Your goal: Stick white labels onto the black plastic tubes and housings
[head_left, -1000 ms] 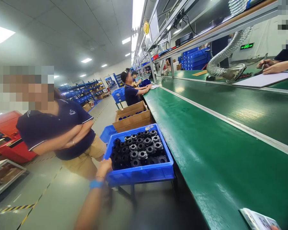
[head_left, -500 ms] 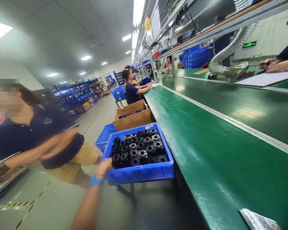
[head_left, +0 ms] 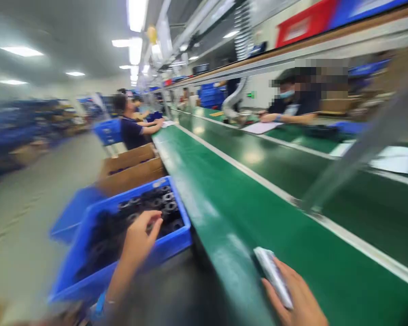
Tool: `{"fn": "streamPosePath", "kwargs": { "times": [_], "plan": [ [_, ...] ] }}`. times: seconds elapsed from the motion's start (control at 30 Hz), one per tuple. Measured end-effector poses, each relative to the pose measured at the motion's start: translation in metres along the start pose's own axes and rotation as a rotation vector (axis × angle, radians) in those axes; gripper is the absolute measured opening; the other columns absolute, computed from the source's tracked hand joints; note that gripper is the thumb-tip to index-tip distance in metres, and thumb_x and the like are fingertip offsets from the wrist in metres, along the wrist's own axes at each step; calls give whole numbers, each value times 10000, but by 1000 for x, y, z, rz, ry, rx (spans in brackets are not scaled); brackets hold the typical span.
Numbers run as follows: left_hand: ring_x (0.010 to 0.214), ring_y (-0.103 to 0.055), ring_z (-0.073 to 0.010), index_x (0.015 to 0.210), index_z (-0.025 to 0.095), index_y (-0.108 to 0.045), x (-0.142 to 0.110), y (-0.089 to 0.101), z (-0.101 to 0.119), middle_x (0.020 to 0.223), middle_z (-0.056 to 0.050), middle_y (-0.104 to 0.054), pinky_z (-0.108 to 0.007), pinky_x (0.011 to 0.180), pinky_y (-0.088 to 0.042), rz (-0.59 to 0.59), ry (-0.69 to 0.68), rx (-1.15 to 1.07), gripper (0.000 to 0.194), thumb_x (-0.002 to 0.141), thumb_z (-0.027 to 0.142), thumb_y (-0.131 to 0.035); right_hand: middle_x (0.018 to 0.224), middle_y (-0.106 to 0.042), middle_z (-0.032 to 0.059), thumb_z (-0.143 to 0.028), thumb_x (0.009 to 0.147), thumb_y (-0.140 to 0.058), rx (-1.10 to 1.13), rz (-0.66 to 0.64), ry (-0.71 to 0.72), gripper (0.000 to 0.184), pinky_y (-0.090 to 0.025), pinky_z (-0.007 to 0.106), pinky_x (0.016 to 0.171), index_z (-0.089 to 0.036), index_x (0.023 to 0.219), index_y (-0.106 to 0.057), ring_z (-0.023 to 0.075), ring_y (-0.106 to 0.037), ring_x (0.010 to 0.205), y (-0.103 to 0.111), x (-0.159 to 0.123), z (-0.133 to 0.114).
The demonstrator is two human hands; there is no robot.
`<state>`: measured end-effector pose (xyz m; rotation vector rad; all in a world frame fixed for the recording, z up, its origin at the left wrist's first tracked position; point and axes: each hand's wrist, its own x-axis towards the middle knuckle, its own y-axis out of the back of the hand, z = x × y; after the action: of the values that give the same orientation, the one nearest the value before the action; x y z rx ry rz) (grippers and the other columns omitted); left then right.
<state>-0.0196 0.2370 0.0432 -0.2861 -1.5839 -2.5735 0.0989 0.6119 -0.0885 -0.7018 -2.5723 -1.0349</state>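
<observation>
Left hand (head_left: 139,237) loosely curled over black, round-topped parts (head_left: 169,197) in blue rectangular plastic tray (head_left: 175,243), near left; blur hides whether fingertips meet | Right hand (head_left: 301,292) pinches flat whitish bundle (head_left: 271,270), material unclear, over glossy green bench (head_left: 221,213), near right | Judgement: even, light grip suits bundle; left fingers best kept clear of parts' edges

Blue wristband (head_left: 99,305) on a bare left forearm (head_left: 124,276)
Bright band, blurred at its edges; the right hand (head_left: 299,292) is bare.
</observation>
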Motion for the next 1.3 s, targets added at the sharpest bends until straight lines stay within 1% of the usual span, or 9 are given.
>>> {"fn": "streamPosePath", "kwargs": {
  "times": [0.1, 0.23, 0.37, 0.47, 0.6, 0.77, 0.93, 1.03, 1.3],
  "plan": [
    [1106, -588, -268, 1195, 190, -600, 2, -64, 101, 1201, -91, -642, -386, 1012, -450, -367, -310, -566, 373, 864, 360, -576, 1229, -634, 110, -583, 837, -621, 177, 57, -308, 587, -526, 512, 921, -249, 1313, -540, 343, -642, 1038, 19, -7, -3],
    [1305, -449, -314, 1426, 214, -445, -1, -128, 212, 1442, -92, -487, -372, 1122, -356, -935, -549, -929, 879, 636, 294, -821, 931, -710, 124, -586, 958, -471, 659, 0, -454, 534, -576, 384, 664, -145, 1253, -539, 293, -687, 808, 48, -14, 2],
    [1139, -598, -297, 1350, 186, -533, -15, -166, 275, 1247, -118, -641, -381, 976, -493, -1323, -647, -996, 833, 599, 389, -832, 902, -700, 115, -556, 1024, -243, 561, 118, -371, 553, -540, 335, 551, -148, 1167, -587, 263, -676, 717, 77, -26, 0],
    [1131, -604, -302, 1318, 167, -554, -43, -190, 291, 1233, -142, -643, -409, 978, -489, -1469, -654, -993, 795, 683, 622, -700, 1048, -699, 92, -591, 945, -469, 327, 213, -283, 516, -550, 367, 696, -208, 1270, -583, 275, -672, 831, 94, -37, -12],
    [1001, -658, -328, 1095, 175, -684, -63, -229, 290, 1068, -134, -704, -394, 842, -552, -1445, -338, -1073, 769, 558, 722, -753, 1220, -661, 18, -578, 712, -772, -58, 231, -232, 665, -482, 381, 944, -344, 1309, -595, 299, -619, 1060, 110, -37, -23],
    [1044, -652, -322, 1024, 201, -702, -50, -255, 283, 1068, -81, -715, -367, 841, -563, -1289, -281, -1087, 655, 543, 630, -816, 1314, -588, 34, -580, 798, -670, -812, 469, -294, 660, -474, 273, 948, -268, 1365, -535, 219, -577, 1126, 164, -54, -13],
    [1021, -662, -322, 947, 192, -692, -40, -248, 282, 1004, -71, -726, -367, 851, -560, -1133, -283, -1049, 649, 496, 644, -811, 1369, -403, 278, -509, 939, -493, -1137, 1046, -709, 550, -180, 690, 1019, -66, 1252, -581, 457, -282, 1292, 273, -118, 20],
    [1003, -664, -324, 923, 185, -681, -42, -246, 284, 969, -76, -725, -372, 844, -556, -1119, -307, -1025, 650, 507, 675, -780, 1253, -479, 256, -519, 886, -571, -1267, 1104, -888, 490, -194, 716, 946, -98, 1122, -654, 479, -319, 1218, 307, -153, 39],
    [908, -643, -278, 972, 165, -644, -52, -244, 284, 910, -61, -692, -349, 837, -503, -1117, -413, -1045, 570, 660, 637, -710, 1110, -568, 164, -521, 858, -641, -1319, 831, -838, 453, -323, 591, 923, -165, 1138, -660, 408, -431, 1145, 242, -137, 45]
  ]
}}
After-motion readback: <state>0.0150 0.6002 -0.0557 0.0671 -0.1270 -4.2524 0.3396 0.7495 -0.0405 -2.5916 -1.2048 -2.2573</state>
